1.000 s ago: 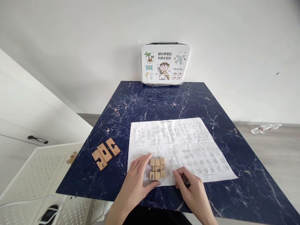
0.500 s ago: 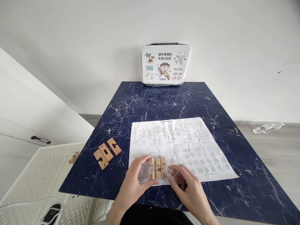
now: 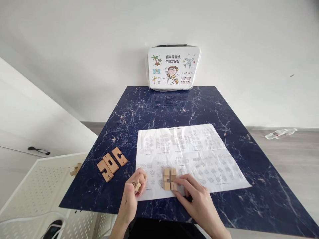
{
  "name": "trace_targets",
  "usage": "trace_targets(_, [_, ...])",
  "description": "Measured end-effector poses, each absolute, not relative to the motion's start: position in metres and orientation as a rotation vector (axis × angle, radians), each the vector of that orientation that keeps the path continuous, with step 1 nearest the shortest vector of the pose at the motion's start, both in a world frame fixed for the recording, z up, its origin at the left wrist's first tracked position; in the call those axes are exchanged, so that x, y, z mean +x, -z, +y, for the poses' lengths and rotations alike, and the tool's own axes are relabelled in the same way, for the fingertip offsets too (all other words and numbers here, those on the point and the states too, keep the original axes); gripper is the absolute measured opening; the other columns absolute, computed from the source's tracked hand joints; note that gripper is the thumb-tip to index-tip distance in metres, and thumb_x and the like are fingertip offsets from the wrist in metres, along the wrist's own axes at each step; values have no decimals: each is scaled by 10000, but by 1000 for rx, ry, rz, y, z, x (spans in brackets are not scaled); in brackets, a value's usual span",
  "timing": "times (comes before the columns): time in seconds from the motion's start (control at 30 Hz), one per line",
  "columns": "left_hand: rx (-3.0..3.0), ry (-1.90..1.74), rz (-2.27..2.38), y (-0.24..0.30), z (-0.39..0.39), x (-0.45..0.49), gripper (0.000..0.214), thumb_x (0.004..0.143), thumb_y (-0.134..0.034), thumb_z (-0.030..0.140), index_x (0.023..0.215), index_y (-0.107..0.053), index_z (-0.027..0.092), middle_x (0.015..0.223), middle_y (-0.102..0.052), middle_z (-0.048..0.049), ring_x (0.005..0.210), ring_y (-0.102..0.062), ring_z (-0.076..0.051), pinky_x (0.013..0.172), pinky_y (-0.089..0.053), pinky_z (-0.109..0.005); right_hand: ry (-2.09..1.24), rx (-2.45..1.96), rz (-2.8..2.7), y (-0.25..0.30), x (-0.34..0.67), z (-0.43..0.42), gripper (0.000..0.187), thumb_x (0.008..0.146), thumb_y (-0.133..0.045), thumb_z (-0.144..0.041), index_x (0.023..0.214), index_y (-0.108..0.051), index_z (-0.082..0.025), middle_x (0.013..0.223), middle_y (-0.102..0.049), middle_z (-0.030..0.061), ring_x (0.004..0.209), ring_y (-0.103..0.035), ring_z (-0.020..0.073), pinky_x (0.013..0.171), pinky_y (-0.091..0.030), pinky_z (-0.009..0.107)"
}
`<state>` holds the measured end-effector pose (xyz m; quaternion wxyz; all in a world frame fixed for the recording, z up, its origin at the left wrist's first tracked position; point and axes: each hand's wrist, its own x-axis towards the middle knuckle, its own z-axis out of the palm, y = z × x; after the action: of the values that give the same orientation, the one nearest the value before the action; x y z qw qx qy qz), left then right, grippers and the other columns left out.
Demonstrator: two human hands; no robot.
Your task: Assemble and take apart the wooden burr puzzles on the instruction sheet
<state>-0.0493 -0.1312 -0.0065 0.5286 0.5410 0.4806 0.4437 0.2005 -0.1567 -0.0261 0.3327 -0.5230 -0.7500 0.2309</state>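
Note:
My left hand (image 3: 133, 192) is closed around a small wooden puzzle piece (image 3: 137, 186), lifted just left of the paper's near edge. A dark mark shows on the piece, and fingers cover most of it. Two notched wooden puzzle pieces stand side by side on the printed sheet (image 3: 171, 157): a left piece (image 3: 166, 186) and a right piece (image 3: 173, 172). The thumb and index finger of my right hand (image 3: 195, 196) pinch the near end of the right piece. Its other fingers are curled underneath.
Flat numbered wooden pieces (image 3: 111, 163) lie at the left of the blue marbled table (image 3: 164, 113). A white printed case (image 3: 173, 68) leans on the wall at the back. Beside the table stands a white perforated cart (image 3: 47, 179). A plastic bottle (image 3: 281, 133) lies on the floor.
My left hand has taken the leftmost puzzle piece off the paper and moved left and nearer with it. My right hand has moved slightly left onto the right piece.

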Motion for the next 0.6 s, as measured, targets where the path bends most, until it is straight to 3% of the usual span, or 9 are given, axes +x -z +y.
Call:
trace_targets(0.13, [1274,-1018,1181,7,-129,-47,753,988,-232,893,808,-508,216,705,-406,34,529,-247,-121,526,-233,-297,-683,-1365,-1916,25,201,-157,251,1151,-491,-411,1229,-674,-260,1085,-718,79,571,-640,144,506,-511,295])
trace_targets(0.23, [1311,-1029,1272,3,-129,-44,617,1067,-314,766,973,-579,217,755,-459,21,575,-326,-140,576,-335,-302,-749,-1361,-1871,24,202,-157,229,1146,-515,-398,1245,-676,-269,1076,-720,69,621,-663,152,552,-531,286])
trace_targets(0.33, [1327,-1020,1364,1,-130,-42,456,1100,-429,631,1164,-616,220,934,-582,-30,688,-484,-164,724,-481,-327,-789,-1355,-1836,22,203,-158,230,1145,-522,-395,1263,-681,-278,1051,-722,58,655,-667,153,580,-543,270])
trace_targets(0.43, [1339,-1010,1408,4,-131,-41,456,1110,-468,554,1444,-532,250,1173,-628,-69,816,-578,-181,870,-533,-361,-796,-1366,-1826,21,203,-159,241,1142,-526,-397,1281,-686,-282,1037,-728,55,660,-662,152,588,-553,261])
trace_targets(0.6, [1382,-936,1372,7,-129,-42,537,1128,-463,500,1602,-391,258,1253,-648,-73,779,-565,-165,813,-550,-346,-770,-1383,-1824,22,202,-159,240,1136,-535,-408,1237,-703,-270,1060,-732,73,658,-677,165,601,-568,283])
